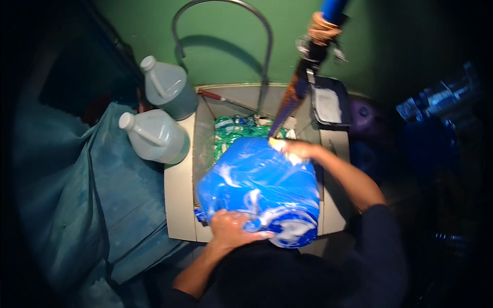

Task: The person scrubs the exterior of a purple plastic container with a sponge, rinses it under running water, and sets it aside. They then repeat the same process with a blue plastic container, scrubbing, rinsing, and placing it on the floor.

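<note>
A large blue plastic water jug lies tilted across the basin, wet and streaked with white suds. Its round dark-blue cap faces toward me at the lower right, foam on top. My left hand grips the jug at its near end, beside the cap, thumb stretched toward it. At the jug's far right edge, my right hand presses a small yellow sponge against the wet surface, with foam around the fingers. The jug hides most of the basin's near part.
The tiled basin holds green and white plastic items. Two translucent jugs of greenish liquid stand on its left ledge. A red-handled tool, a grey hose, a blue pipe and a dark tub are behind.
</note>
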`<state>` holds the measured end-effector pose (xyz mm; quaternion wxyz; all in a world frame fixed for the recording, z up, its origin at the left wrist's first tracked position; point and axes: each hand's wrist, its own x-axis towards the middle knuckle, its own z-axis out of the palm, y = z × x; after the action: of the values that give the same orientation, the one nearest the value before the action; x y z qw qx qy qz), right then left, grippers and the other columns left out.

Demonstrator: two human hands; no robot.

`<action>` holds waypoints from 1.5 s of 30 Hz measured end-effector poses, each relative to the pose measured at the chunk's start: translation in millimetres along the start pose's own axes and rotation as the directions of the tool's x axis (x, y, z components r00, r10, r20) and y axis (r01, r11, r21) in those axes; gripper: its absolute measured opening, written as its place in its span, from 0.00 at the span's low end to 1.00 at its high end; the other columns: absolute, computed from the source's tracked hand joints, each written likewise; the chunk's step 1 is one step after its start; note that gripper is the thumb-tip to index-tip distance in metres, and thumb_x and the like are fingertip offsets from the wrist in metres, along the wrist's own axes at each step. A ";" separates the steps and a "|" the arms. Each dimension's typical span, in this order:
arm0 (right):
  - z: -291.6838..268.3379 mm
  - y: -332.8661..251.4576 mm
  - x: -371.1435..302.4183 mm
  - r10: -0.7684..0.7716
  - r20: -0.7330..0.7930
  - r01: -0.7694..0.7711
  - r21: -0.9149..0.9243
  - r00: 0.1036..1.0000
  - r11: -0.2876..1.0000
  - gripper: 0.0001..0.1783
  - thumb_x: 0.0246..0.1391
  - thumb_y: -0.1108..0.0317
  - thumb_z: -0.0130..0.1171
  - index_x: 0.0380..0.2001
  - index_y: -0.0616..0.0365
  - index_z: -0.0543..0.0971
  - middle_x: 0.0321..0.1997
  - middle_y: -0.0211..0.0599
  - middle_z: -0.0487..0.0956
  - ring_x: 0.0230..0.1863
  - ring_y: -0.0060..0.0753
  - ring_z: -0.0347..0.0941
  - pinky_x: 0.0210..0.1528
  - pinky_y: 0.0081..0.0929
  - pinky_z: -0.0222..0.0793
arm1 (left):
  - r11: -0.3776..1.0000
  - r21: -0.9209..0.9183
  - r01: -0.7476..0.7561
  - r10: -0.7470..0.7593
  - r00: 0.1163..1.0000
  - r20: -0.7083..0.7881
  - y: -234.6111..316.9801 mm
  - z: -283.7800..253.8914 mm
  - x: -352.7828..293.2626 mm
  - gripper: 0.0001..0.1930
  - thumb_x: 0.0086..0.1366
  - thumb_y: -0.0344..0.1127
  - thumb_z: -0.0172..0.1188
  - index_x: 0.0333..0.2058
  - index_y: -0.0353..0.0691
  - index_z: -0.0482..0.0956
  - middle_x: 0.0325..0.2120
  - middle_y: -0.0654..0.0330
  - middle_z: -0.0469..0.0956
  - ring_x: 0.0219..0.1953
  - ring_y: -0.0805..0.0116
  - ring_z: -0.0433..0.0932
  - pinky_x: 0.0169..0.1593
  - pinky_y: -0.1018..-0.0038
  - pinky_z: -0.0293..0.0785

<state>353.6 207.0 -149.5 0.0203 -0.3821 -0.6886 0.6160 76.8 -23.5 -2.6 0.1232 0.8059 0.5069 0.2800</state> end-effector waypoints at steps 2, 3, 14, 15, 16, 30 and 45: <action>-32.6 20.7 -17.2 0.412 -0.259 -0.439 -0.053 0.874 0.897 0.25 0.58 0.51 0.59 0.50 0.58 0.82 0.47 0.38 0.82 0.46 0.31 0.79 0.53 0.34 0.73 | 0.998 -0.060 0.007 -0.009 1.000 -0.022 -13.1 -23.0 4.0 0.33 0.31 0.69 0.78 0.12 0.46 0.73 0.10 0.65 0.73 0.13 0.66 0.71 0.24 0.72 0.60; -41.6 25.2 -20.9 0.426 -0.250 -0.414 0.102 0.869 0.905 0.21 0.59 0.55 0.59 0.47 0.60 0.82 0.42 0.39 0.83 0.40 0.32 0.80 0.45 0.33 0.75 | 0.994 -0.096 0.049 -0.051 0.999 -0.018 -21.1 -37.8 6.1 0.32 0.31 0.66 0.80 0.12 0.46 0.72 0.10 0.64 0.71 0.13 0.66 0.69 0.23 0.70 0.61; 20.3 2.5 -98.0 -0.260 -0.832 0.395 -0.053 0.490 0.917 0.18 0.59 0.70 0.55 0.51 0.66 0.77 0.40 0.39 0.84 0.39 0.27 0.81 0.42 0.26 0.78 | 0.606 -0.648 0.462 -0.431 0.875 0.220 -71.9 -93.2 -9.0 0.29 0.57 0.55 0.71 0.16 0.37 0.70 0.14 0.70 0.64 0.21 0.81 0.61 0.25 0.76 0.57; 24.6 -14.7 -103.8 -0.131 -0.842 0.535 0.205 0.523 0.820 0.19 0.58 0.71 0.56 0.52 0.65 0.78 0.42 0.33 0.83 0.38 0.21 0.79 0.41 0.22 0.76 | 0.663 -0.634 0.399 -0.400 0.904 0.150 -73.0 -88.6 -5.9 0.26 0.62 0.51 0.67 0.17 0.36 0.71 0.14 0.70 0.65 0.21 0.81 0.61 0.25 0.75 0.56; 40.7 -37.4 -109.7 -0.126 -0.857 0.601 0.238 0.499 0.763 0.19 0.57 0.72 0.56 0.52 0.65 0.78 0.43 0.34 0.83 0.41 0.22 0.79 0.43 0.22 0.76 | 0.667 -0.627 0.402 -0.382 0.907 0.174 -72.5 -83.1 -3.3 0.25 0.63 0.50 0.65 0.18 0.36 0.71 0.14 0.70 0.65 0.21 0.81 0.61 0.25 0.75 0.56; 117.9 15.4 -53.3 0.485 -0.733 0.638 0.668 0.477 0.384 0.23 0.66 0.57 0.53 0.56 0.63 0.75 0.50 0.36 0.79 0.48 0.29 0.76 0.53 0.30 0.72 | 0.928 -0.078 0.365 -0.310 0.870 0.384 -55.5 -59.9 34.5 0.27 0.62 0.60 0.62 0.23 0.37 0.83 0.16 0.48 0.77 0.20 0.51 0.79 0.27 0.59 0.70; 39.1 -22.2 -46.9 -0.297 -0.671 -0.119 -0.500 0.680 0.858 0.47 0.48 0.41 0.66 0.63 0.63 0.70 0.58 0.59 0.76 0.57 0.62 0.73 0.59 0.46 0.69 | 0.978 0.037 0.205 -0.207 0.976 0.062 -97.6 132.8 121.8 0.24 0.61 0.57 0.60 0.45 0.43 0.82 0.45 0.52 0.81 0.56 0.55 0.74 0.67 0.44 0.49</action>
<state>356.2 149.8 -119.0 0.2222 -0.5506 -0.7773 0.2080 120.5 140.2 -118.0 0.1558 0.7595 0.5875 0.2315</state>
